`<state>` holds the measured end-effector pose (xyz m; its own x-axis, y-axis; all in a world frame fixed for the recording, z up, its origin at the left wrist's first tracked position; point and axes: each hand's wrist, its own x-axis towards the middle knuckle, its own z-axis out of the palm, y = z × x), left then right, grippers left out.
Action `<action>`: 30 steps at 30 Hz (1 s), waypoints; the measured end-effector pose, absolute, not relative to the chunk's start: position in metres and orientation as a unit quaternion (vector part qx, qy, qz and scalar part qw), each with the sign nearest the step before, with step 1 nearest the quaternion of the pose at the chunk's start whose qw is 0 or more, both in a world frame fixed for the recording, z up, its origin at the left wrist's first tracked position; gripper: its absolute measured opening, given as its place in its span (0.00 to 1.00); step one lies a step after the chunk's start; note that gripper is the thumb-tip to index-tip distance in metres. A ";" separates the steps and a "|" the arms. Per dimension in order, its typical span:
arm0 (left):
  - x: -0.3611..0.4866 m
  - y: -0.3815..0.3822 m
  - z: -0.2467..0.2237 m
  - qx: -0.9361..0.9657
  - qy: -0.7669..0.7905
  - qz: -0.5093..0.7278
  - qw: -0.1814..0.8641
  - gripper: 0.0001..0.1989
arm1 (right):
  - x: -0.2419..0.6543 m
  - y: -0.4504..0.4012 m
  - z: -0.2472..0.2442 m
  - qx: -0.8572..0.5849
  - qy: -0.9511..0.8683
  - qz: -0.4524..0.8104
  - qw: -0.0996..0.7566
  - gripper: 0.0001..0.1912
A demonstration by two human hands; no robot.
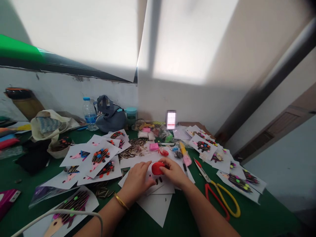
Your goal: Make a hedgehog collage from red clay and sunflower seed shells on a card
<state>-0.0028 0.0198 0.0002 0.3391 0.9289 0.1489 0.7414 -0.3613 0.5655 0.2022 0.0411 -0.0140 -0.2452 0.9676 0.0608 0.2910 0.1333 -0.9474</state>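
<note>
The right hand (pixel 173 171) has a narrow pinch, thumb and fingers closed on a flat red clay piece (pixel 157 169), which sits above the white sheet (pixel 166 188). The left hand (pixel 137 180) is at 9 o'clock from the clay, thumb and fingers spread wide and nothing visible in its grip; whether its fingertips touch the clay's edge, I cannot tell. Soft clay like this probably dents easily, so light, even pressure from the finger pads, shared around the rim, should shape it better than 1 hard squeeze. The left palm is best held low but off the 2 dark oval pieces (pixel 158 180) at 6 o'clock, since a dragging wrist could shift them. Farther out, pink clay (pixel 154 146) and a red packet (pixel 163 151) lie near 12, loose striped seeds (pixel 133 149) at 10, a black pen (pixel 185 169) at 3 and open scissors (pixel 206 178) near 4, so elbows need care on that side.
</note>
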 end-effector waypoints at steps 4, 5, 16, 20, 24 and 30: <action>0.001 0.020 0.002 0.735 0.523 0.314 0.298 0.25 | 0.198 0.034 -0.009 -0.436 -0.637 0.490 0.405 0.13; 0.002 0.020 0.002 0.714 0.517 0.330 0.338 0.22 | 0.196 0.031 -0.008 -0.428 -0.635 0.498 0.408 0.13; 0.010 0.014 0.010 0.440 0.430 0.457 0.642 0.13 | 0.239 -0.013 0.003 -0.574 -0.695 0.241 0.359 0.20; 0.011 0.011 0.015 0.359 0.415 0.447 0.706 0.24 | 0.309 -0.042 -0.005 -0.752 -0.634 0.034 0.175 0.24; 0.014 0.008 0.019 0.318 0.378 0.437 0.751 0.23 | 0.363 -0.067 -0.021 -0.808 -0.580 0.081 0.059 0.30; 0.015 0.003 0.017 0.270 0.354 0.456 0.770 0.21 | 0.375 -0.066 -0.024 -0.797 -0.586 0.137 0.043 0.33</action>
<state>0.0148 0.0029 0.0168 0.3323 0.8944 -0.2993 -0.5115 0.4375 0.7395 0.3747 -0.0656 -0.0236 0.2754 0.9465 -0.1681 0.9229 -0.3093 -0.2295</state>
